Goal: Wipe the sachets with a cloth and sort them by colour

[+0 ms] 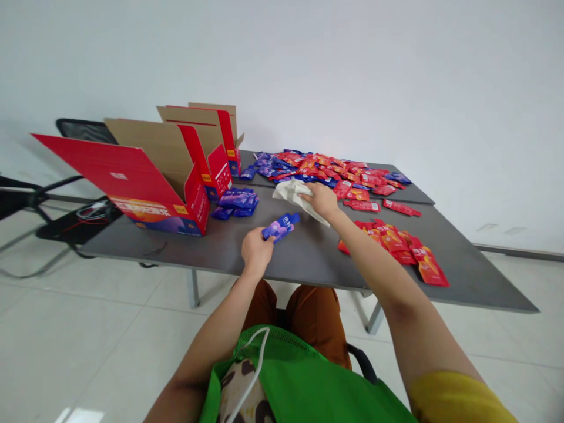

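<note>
left hand (258,251) closed round blue sachet (279,227) | right hand (322,200) open, flat on white cloth (296,195) | bench (304,252): red sachets (396,249) lower right, blue sachets (235,201) beside red carton (196,202) left of center

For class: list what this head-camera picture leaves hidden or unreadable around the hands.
Head view:
- blue sachet: lower end hidden by left hand
- white cloth: middle hidden by right hand
- red sachets: print too small to read
- red box: inside hidden by its walls
- green bag: cut off by bottom edge
</note>
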### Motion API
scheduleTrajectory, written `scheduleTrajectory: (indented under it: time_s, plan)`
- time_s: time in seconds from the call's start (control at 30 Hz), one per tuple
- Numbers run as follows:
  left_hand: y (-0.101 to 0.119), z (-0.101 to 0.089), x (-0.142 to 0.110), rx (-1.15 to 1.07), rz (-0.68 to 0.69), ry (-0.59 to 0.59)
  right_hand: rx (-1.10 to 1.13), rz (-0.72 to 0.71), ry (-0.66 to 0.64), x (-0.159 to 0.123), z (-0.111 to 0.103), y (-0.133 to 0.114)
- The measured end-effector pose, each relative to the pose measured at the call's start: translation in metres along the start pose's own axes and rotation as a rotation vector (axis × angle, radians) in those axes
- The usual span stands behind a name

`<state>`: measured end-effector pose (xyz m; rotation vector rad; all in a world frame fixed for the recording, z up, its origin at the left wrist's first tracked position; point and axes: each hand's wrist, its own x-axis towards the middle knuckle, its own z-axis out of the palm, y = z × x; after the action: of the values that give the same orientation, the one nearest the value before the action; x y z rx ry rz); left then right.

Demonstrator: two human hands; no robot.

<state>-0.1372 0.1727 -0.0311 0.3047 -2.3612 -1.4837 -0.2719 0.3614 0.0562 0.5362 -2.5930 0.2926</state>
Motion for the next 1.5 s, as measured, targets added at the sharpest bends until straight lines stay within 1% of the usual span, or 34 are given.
scheduleTrajectory:
  time_s: [0.07, 0.1, 0.13, 0.17, 0.2, 0.27, 0.3, 0.37, 0.43, 0.47, 0.57, 0.63, 0.7, 0.77, 0.83, 0.93, 1.0, 1.07, 1.13, 1.2, 1.27, 1.33, 1.37, 1.43, 1.5]
  plan:
    - [0.002, -0.004, -0.006, 0.192, 0.028, 0.178, 0.090, -0.009, 0.070, -0.004, -0.010, 0.004]
    - [0.003, -0.004, -0.010, 0.281, 0.041, 0.233, 0.135, -0.025, 0.096, -0.007, -0.013, 0.005]
    - [0.004, -0.003, -0.013, 0.358, 0.056, 0.243, 0.179, -0.047, 0.112, -0.009, -0.015, 0.005]
    - [0.004, 0.000, -0.016, 0.424, 0.080, 0.213, 0.219, -0.071, 0.115, -0.011, -0.014, 0.005]
    - [0.003, 0.005, -0.020, 0.478, 0.116, 0.153, 0.253, -0.095, 0.105, -0.013, -0.012, 0.005]
    - [0.001, 0.016, -0.026, 0.564, 0.199, 0.022, 0.297, -0.133, 0.058, -0.014, -0.003, 0.004]
    - [0.001, 0.021, -0.028, 0.599, 0.231, -0.022, 0.307, -0.148, 0.027, -0.014, 0.002, 0.002]
    - [0.000, 0.031, -0.033, 0.647, 0.262, -0.055, 0.315, -0.182, -0.036, -0.014, 0.012, -0.003]
    - [0.002, 0.036, -0.037, 0.664, 0.260, -0.065, 0.327, -0.253, -0.109, -0.017, 0.022, -0.014]
    - [0.003, 0.037, -0.039, 0.665, 0.257, -0.072, 0.338, -0.313, -0.154, -0.020, 0.026, -0.021]
    - [0.009, 0.033, -0.045, 0.682, 0.276, -0.096, 0.367, -0.552, -0.294, -0.034, 0.039, -0.043]
    - [0.010, 0.028, -0.049, 0.715, 0.305, -0.116, 0.360, -0.631, -0.323, -0.045, 0.049, -0.053]
    - [0.009, 0.025, -0.054, 0.733, 0.318, -0.126, 0.327, -0.602, -0.284, -0.052, 0.060, -0.056]
    - [0.006, 0.023, -0.057, 0.736, 0.299, -0.128, 0.272, -0.521, -0.227, -0.052, 0.068, -0.053]
    - [0.004, 0.021, -0.057, 0.747, 0.265, -0.132, 0.200, -0.422, -0.199, -0.047, 0.073, -0.047]
    - [0.009, 0.016, -0.053, 0.750, 0.238, -0.128, 0.108, -0.233, -0.207, -0.034, 0.069, -0.034]
    - [0.017, 0.009, -0.047, 0.740, 0.257, -0.126, 0.121, -0.169, -0.217, -0.026, 0.058, -0.023]
    - [0.027, 0.001, -0.039, 0.736, 0.285, -0.141, 0.203, -0.200, -0.188, -0.019, 0.042, -0.016]
    - [0.037, -0.007, -0.032, 0.797, 0.283, -0.189, 0.303, -0.299, -0.132, -0.016, 0.024, -0.015]
    - [0.045, -0.013, -0.026, 0.895, 0.234, -0.255, 0.377, -0.430, -0.111, -0.017, 0.009, -0.023]
    - [0.048, -0.014, -0.025, 0.951, 0.173, -0.295, 0.425, -0.556, -0.149, -0.024, 0.002, -0.037]
    - [0.046, -0.014, -0.028, 0.955, 0.145, -0.301, 0.430, -0.633, -0.225, -0.036, 0.005, -0.053]
    - [0.044, -0.013, -0.031, 0.961, 0.144, -0.295, 0.411, -0.637, -0.266, -0.044, 0.009, -0.061]
    - [0.038, -0.012, -0.038, 0.985, 0.156, -0.268, 0.334, -0.582, -0.331, -0.058, 0.020, -0.073]
    - [0.034, -0.011, -0.043, 1.001, 0.164, -0.253, 0.235, -0.476, -0.350, -0.069, 0.030, -0.081]
